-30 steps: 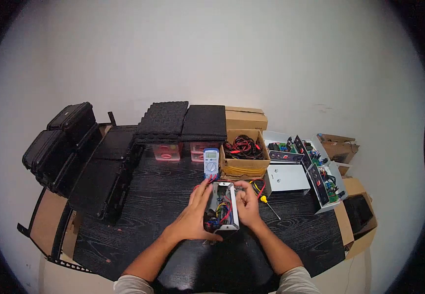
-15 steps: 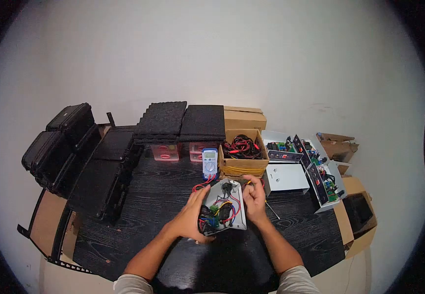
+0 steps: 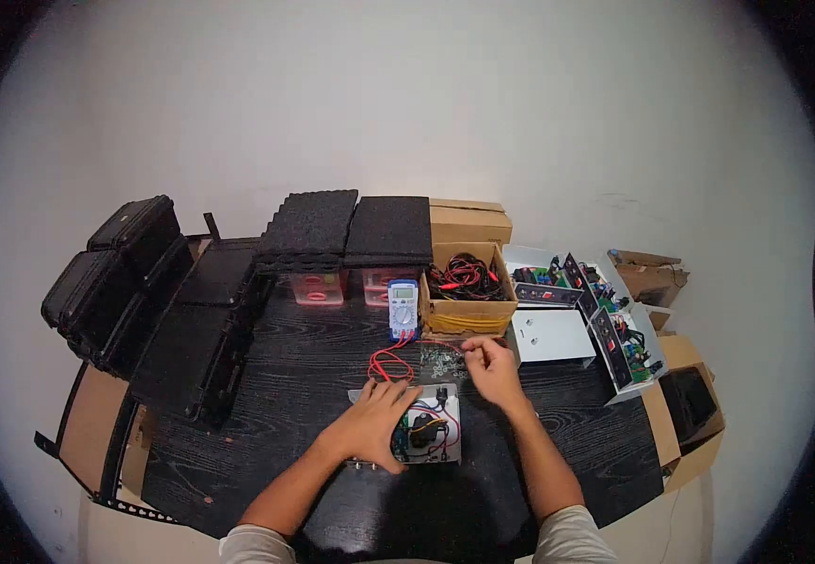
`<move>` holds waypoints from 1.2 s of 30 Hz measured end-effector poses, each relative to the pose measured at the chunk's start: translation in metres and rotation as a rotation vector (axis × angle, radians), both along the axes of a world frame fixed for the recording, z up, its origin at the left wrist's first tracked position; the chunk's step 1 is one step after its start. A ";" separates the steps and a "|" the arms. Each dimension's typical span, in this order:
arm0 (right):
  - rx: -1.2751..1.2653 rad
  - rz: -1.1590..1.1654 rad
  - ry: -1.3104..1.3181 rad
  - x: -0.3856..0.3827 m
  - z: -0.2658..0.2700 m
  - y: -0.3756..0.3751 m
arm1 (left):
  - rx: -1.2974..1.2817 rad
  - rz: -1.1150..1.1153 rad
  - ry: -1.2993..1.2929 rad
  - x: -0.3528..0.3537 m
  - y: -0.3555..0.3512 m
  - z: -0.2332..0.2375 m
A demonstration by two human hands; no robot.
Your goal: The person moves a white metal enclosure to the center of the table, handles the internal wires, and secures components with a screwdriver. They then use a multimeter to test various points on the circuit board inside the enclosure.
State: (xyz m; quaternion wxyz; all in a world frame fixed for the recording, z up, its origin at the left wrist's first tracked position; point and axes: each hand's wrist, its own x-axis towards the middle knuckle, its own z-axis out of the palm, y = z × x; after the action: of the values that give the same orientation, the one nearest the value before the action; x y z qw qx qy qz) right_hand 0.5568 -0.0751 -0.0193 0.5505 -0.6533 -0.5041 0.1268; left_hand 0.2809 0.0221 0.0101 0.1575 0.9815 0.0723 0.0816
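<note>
An open white metal enclosure (image 3: 452, 414) with coloured wires and a circuit board inside rests on the dark table in front of me. My left hand (image 3: 368, 425) spans its left part, fingers over the far edge and thumb near the close edge, gripping it. Beyond it lies a scatter of small metal hardware (image 3: 440, 361), apparently screws and nuts. My right hand (image 3: 494, 371) is just right of that scatter, fingertips pinched together; whatever they hold is too small to make out. A blue-and-white multimeter (image 3: 403, 308) with red leads (image 3: 390, 362) stands behind.
A cardboard box (image 3: 468, 313) of red and black test leads is at the back. To its right are a closed white enclosure (image 3: 552, 336) and several open units with circuit boards (image 3: 625, 346). Black cases (image 3: 186, 357) fill the left; dark foam sheets (image 3: 388, 230) lie on clear plastic boxes (image 3: 319, 288).
The enclosure has gone from tilted in my hands to flat on the table. My right hand has left its side, and the small hardware behind it now shows.
</note>
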 end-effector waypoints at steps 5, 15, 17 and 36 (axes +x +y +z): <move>-0.146 -0.002 -0.435 0.007 0.006 0.015 | 0.028 0.025 0.037 0.005 -0.008 -0.003; -0.697 -0.080 -1.016 0.009 -0.032 0.090 | 0.047 0.014 0.070 0.009 -0.013 -0.010; -0.706 -0.077 -1.000 0.007 -0.034 0.092 | 0.054 0.014 0.071 0.009 -0.012 -0.014; -0.410 0.733 -0.101 -0.032 0.063 0.019 | -0.331 0.254 -0.334 0.020 -0.005 -0.029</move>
State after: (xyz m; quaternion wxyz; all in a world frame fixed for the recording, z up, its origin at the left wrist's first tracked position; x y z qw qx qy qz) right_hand 0.5245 -0.0556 0.0434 0.3023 -0.5321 -0.6937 0.3798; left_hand 0.3011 0.0170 -0.0192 0.3140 0.8983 0.1805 0.2486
